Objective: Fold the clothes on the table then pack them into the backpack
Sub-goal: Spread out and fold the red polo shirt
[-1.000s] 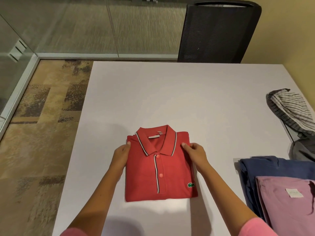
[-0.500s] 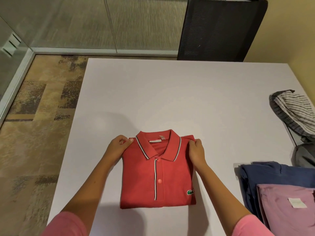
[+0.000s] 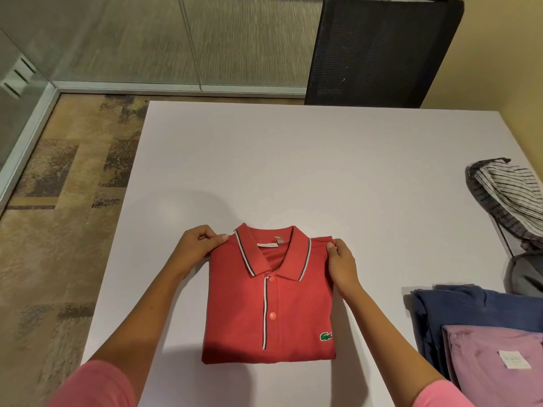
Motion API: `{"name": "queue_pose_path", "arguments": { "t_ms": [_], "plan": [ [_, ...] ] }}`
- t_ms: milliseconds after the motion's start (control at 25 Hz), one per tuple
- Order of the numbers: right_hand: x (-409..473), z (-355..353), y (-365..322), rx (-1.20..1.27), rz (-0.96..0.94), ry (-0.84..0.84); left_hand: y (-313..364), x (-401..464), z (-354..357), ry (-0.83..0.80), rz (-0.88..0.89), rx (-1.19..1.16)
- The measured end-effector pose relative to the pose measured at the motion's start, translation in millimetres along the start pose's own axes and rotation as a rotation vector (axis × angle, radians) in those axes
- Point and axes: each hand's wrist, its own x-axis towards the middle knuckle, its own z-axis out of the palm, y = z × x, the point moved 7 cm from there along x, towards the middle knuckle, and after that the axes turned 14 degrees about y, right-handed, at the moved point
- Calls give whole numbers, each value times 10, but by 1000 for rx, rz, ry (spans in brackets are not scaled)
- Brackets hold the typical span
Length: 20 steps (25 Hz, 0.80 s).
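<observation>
We see a red polo shirt (image 3: 270, 304) lying folded into a neat rectangle on the white table (image 3: 293, 160), collar facing away from us, near the table's near edge. Our left hand (image 3: 197, 248) sits at the shirt's far left corner, fingers curled, with the thumb pressed onto the shoulder fabric just beside the collar, so that corner is pinched between thumb and fingers. Our right hand (image 3: 342, 265) grips the far right corner, thumb on top of the fabric and the other fingers wrapped round the shirt's side edge. To the right lie a folded blue shirt (image 3: 458, 306) with a purple shirt (image 3: 493, 365) on it; further back is a striped garment (image 3: 511, 198). A black chair (image 3: 382, 51) stands behind the table.
</observation>
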Motion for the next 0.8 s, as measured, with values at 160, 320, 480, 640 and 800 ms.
{"name": "queue_pose_path", "arguments": {
  "t_ms": [160, 320, 480, 640, 800],
  "plan": [
    [10, -15, 100, -109, -57, 25, -32, 8, 69, 218, 128, 258],
    [13, -61, 122, -89, -24, 27, -194, -71, 1, 359, 73, 203],
    [-145, -112, 161, -56, 65, 13, -426, -397, -41, 381, 36, 174],
    [-568, -170, 254, -122, 22, -12, -600, -908, -13, 357, 129, 290],
    [-961, -186, 394, -388, -188, 30, -863, -1068, 2, 378, 134, 518]
  ]
}}
